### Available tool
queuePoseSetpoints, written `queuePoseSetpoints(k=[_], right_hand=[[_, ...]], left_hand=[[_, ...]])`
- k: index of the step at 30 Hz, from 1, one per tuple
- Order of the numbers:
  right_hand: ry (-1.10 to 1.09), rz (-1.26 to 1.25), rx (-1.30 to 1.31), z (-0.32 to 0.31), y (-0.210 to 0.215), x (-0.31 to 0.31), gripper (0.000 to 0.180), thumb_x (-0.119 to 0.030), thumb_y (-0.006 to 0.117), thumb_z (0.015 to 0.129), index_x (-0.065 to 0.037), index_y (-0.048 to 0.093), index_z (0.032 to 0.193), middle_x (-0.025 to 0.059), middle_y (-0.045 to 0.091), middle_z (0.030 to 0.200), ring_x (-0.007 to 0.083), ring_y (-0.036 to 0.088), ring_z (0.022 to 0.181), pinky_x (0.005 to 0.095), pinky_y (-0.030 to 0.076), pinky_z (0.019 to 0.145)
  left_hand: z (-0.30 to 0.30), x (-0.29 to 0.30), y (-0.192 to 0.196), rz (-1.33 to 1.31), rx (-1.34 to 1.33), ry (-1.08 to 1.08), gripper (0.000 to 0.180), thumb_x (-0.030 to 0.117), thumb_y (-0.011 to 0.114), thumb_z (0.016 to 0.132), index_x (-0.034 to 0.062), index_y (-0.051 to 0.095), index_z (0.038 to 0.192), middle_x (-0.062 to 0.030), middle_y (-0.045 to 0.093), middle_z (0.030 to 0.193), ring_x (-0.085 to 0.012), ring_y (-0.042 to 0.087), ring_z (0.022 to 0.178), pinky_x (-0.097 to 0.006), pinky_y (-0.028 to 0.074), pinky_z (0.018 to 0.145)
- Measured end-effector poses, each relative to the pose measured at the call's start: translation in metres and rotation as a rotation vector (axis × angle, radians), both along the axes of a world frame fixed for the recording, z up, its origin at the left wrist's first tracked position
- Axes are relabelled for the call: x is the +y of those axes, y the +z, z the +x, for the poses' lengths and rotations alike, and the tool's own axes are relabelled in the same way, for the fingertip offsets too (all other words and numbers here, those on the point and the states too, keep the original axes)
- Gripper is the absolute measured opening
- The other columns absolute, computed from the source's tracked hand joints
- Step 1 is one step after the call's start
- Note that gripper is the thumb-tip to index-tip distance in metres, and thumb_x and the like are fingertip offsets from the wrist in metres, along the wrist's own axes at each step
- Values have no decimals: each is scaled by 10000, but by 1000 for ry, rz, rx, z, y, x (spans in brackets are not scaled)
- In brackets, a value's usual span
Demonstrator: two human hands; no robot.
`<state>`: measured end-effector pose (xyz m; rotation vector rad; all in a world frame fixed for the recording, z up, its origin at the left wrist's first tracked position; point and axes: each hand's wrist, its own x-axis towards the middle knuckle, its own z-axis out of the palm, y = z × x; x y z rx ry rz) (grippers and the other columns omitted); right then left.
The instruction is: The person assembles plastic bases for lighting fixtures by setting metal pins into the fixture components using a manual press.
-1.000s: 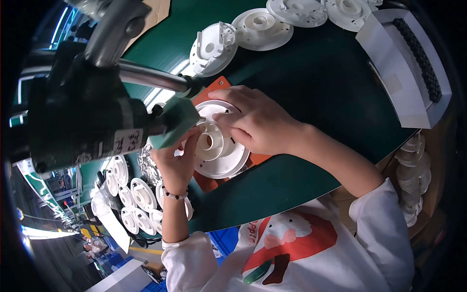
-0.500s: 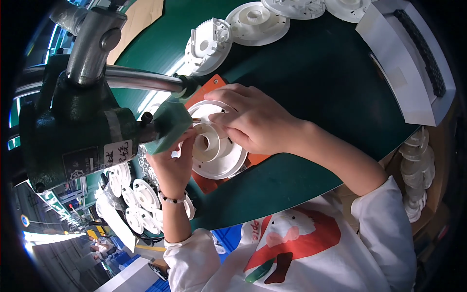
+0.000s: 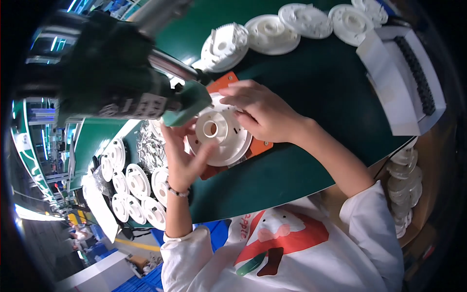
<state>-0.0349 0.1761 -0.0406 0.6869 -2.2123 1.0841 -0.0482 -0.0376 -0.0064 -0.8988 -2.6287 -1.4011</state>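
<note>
A round white plastic disc [image 3: 233, 143] with a raised hollow hub lies on an orange plate [image 3: 262, 147] under a green press head [image 3: 187, 104]. My left hand [image 3: 179, 158] is at the disc's left side, thumb stretched apart over its near part and the other fingers partly hidden near the press head. A beaded bracelet circles that wrist. Bent fingers of my right hand [image 3: 267, 114] close over the disc's upper right rim, with the thumb on its face. Whether a small part sits under those fingers is hidden.
Finished-looking white discs [image 3: 272, 34] line the far table edge. A white box [image 3: 396, 82] holding a black strip stands at right. Small metal pieces [image 3: 151, 146] and more white discs [image 3: 138, 180] lie at left. Stacked white parts [image 3: 404, 182] fill a carton at lower right.
The left thumb has swung away from the hub and the hand has opened. My right hand stays at the disc's rim. The whole view has shifted, with the press blurred.
</note>
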Motion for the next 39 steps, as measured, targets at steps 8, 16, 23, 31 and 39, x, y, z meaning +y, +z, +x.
queuePoseSetpoints(k=[8,16,23,31,39], right_hand=[[333,-940,-685,-71,110,40,631,-516,216,913,-3,405,1227,188,550,1131,244,516,1046,384,363,893],[774,-831,-504,-51,214,64,819,-636,138,853,43,459,1179,190,601,957,316,556,911,399,379,866],[177,-582,-570,16,152,96,766,-606,148,874,10,468,1196,186,564,1123,272,494,1108,367,362,912],[178,-211,-860,53,92,43,595,-457,203,931,-37,260,1347,165,488,1229,217,417,1187,371,312,982],[851,-838,-226,77,220,67,682,-446,381,893,-11,132,1356,187,607,766,237,613,627,368,512,620]], left_hand=[[15,7,-20,117,-35,6,1005,91,766,618,1,53,1322,-206,472,1116,-298,532,1008,-360,437,863],[12,8,-11,59,21,-2,1073,112,778,595,-13,21,1345,-213,454,1146,-285,482,1067,-346,381,924],[8,14,-13,57,31,12,1054,125,762,609,0,24,1351,-216,517,1098,-316,537,1004,-357,419,878],[11,8,-14,135,96,1,1030,143,755,572,-56,83,1327,-232,525,1026,-389,519,926,-407,424,813],[8,15,-5,100,317,-35,961,114,740,568,-79,154,1304,-213,523,992,-375,533,839,-411,447,735]])
